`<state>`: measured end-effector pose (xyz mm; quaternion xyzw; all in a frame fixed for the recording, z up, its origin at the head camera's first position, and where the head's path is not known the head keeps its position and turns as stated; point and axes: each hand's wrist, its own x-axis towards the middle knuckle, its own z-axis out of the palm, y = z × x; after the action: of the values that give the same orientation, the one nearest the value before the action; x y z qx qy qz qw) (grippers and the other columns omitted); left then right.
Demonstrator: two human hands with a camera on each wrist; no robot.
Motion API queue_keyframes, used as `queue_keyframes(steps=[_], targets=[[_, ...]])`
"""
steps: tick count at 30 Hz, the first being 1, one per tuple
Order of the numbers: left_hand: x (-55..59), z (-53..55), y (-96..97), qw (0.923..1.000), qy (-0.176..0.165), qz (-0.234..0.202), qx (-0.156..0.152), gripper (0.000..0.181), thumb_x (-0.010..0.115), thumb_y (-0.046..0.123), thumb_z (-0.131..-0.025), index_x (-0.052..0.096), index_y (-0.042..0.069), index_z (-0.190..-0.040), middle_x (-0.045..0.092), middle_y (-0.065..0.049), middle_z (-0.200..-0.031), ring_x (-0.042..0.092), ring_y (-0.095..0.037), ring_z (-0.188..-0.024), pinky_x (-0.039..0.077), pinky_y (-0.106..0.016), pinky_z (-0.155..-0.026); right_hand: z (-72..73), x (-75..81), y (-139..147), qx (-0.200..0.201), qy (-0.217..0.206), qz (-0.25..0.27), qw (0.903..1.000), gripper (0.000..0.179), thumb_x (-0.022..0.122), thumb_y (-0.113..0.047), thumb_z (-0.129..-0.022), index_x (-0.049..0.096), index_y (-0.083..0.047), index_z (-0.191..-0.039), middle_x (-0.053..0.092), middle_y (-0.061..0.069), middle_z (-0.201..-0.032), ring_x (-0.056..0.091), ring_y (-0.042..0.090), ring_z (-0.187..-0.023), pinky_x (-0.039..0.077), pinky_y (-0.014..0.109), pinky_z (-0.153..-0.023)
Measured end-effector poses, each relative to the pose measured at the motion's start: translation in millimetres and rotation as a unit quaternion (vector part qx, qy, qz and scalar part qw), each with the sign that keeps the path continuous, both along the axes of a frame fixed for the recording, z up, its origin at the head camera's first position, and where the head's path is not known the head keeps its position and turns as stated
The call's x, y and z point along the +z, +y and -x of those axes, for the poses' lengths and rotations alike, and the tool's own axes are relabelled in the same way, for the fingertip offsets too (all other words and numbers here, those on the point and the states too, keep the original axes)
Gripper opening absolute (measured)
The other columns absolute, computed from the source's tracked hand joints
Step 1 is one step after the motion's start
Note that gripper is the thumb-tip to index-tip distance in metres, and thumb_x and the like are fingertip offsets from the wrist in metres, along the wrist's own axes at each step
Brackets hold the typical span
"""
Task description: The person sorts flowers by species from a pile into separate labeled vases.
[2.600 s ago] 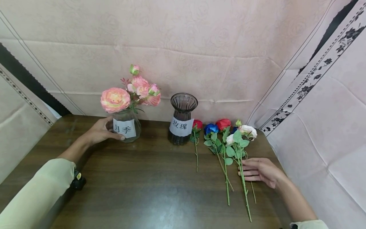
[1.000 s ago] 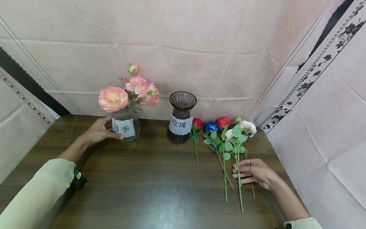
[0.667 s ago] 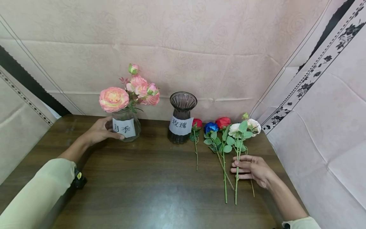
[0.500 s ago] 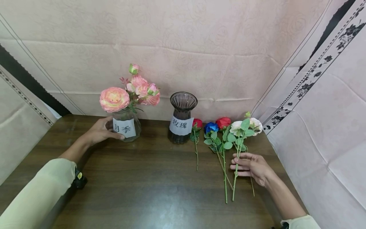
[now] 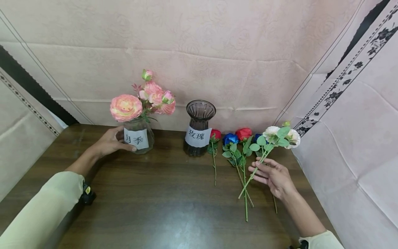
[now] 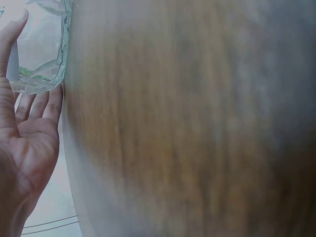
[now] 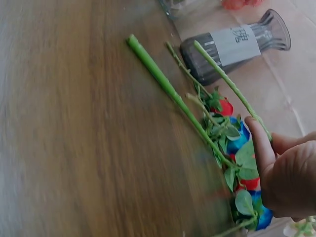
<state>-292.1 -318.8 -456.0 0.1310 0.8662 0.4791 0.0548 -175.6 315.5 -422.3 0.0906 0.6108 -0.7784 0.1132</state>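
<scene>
My left hand is wrapped round a clear glass jar, thumb across its white paper label. The left wrist view shows the fingers at the base of the jar. Pink flowers stand in it. My right hand pinches the green stem of a white flower between thumb and fingers. Its two white blooms and small bud point up to the right, while the stem's cut end slants down left over other stems. In the right wrist view the held stem passes before a dark glass vase.
The dark vase, labelled in black characters, stands mid-table without flowers. Right of it lie a single red rose, a blue rose, another red rose and a partly hidden blue one. Cloth walls border the wooden table.
My right hand has taken hold of the white flower's stem and lifted it, swinging the stem end left and the blooms right. My left hand stays on the jar.
</scene>
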Motion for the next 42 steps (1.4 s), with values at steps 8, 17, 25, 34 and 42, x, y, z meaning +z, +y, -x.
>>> queue_keyframes(steps=[8, 17, 25, 34, 42], targets=[[-0.7, 0.4, 0.3, 1.0, 0.002, -0.006, 0.0, 0.094, 0.099, 0.013, -0.088, 0.05, 0.007, -0.167, 0.071, -0.026, -0.149, 0.072, -0.003, -0.119, 0.06, -0.018, -0.096, 3.0, 2.3, -23, -0.048, 0.001, 0.065, 0.9967, 0.024, 0.065, -0.005, -0.114, 0.08, -0.022, -0.109, 0.088, -0.001, -0.105, 0.087, 0.017, -0.102, 0.072, 0.038, -0.087], [1.0, -0.4, 1.1, 1.0, -0.003, -0.004, 0.0, 0.094, 0.099, 0.013, -0.088, 0.049, 0.008, -0.168, 0.07, -0.025, -0.151, 0.072, -0.026, -0.132, 0.059, -0.017, -0.097, 11.5, 5.2, -52, -0.118, -0.005, 0.154, 0.981, 0.022, 0.067, -0.005, -0.112, 0.082, -0.017, -0.1, 0.088, 0.003, -0.098, 0.088, 0.023, -0.101, 0.072, 0.044, -0.085], [-0.8, 0.0, -0.1, 1.0, -0.004, -0.004, 0.003, 0.096, 0.099, 0.013, -0.088, 0.048, 0.007, -0.168, 0.07, -0.026, -0.152, 0.068, -0.042, -0.139, 0.058, -0.016, -0.097, 19.0, -6.5, -84, -0.163, 0.032, 0.172, 0.9709, 0.014, 0.071, -0.005, -0.11, 0.077, -0.016, -0.103, 0.088, 0.002, -0.099, 0.087, 0.024, -0.103, 0.072, 0.044, -0.085], [-1.2, 0.2, -1.0, 1.0, -0.004, -0.006, 0.003, 0.096, 0.099, 0.013, -0.087, 0.048, 0.008, -0.168, 0.07, -0.025, -0.151, 0.072, -0.022, -0.129, 0.059, -0.017, -0.097, 24.3, -10.8, -119, -0.196, 0.059, 0.194, 0.9594, 0.009, 0.073, -0.007, -0.11, 0.076, -0.015, -0.107, 0.088, 0.003, -0.103, 0.087, 0.024, -0.107, 0.072, 0.047, -0.089], [0.6, -0.2, 0.1, 1.0, -0.006, -0.002, 0.004, 0.095, 0.099, 0.015, -0.088, 0.049, 0.008, -0.168, 0.069, -0.024, -0.153, 0.07, -0.025, -0.134, 0.057, -0.015, -0.097, 25.5, -4.6, -147, -0.195, 0.1, 0.24, 0.9456, 0.006, 0.07, -0.005, -0.111, 0.073, -0.01, -0.11, 0.087, 0.006, -0.103, 0.086, 0.028, -0.11, 0.071, 0.05, -0.091]])
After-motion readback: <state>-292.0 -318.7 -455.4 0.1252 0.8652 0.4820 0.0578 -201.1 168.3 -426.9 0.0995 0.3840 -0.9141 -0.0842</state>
